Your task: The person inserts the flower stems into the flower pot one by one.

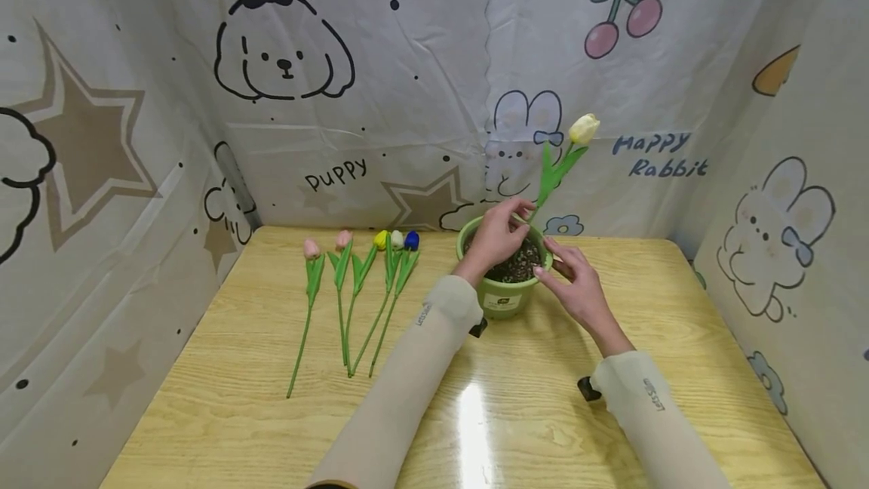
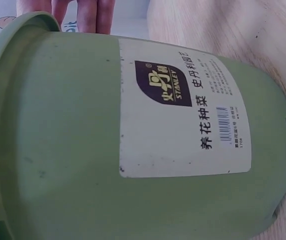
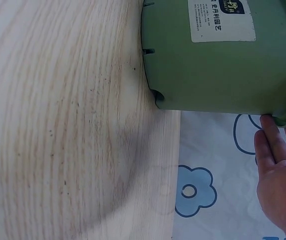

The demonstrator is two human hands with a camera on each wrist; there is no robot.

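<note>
A green flowerpot [image 1: 501, 300] filled with dark soil [image 1: 519, 266] stands upright toward the back of the table; its white label faces the left wrist camera. Over the soil, my left hand [image 1: 501, 234] pinches the stem of a pale yellow artificial tulip [image 1: 584, 130]. The tulip leans to the right, and the fingers hide its lower stem. My right hand [image 1: 577, 281] grips the pot's rim on the right side, thumb on the near edge. In the right wrist view, fingers [image 3: 270, 140] of that hand lie under the rim, outside the wall.
Several artificial tulips lie on the wooden table [image 1: 224, 398] left of the pot: a pink tulip [image 1: 311, 250], another pink one [image 1: 345, 238], a yellow one [image 1: 382, 240], a white one [image 1: 397, 240] and a blue one [image 1: 411, 241]. A printed curtain [image 1: 407, 59] hangs close behind.
</note>
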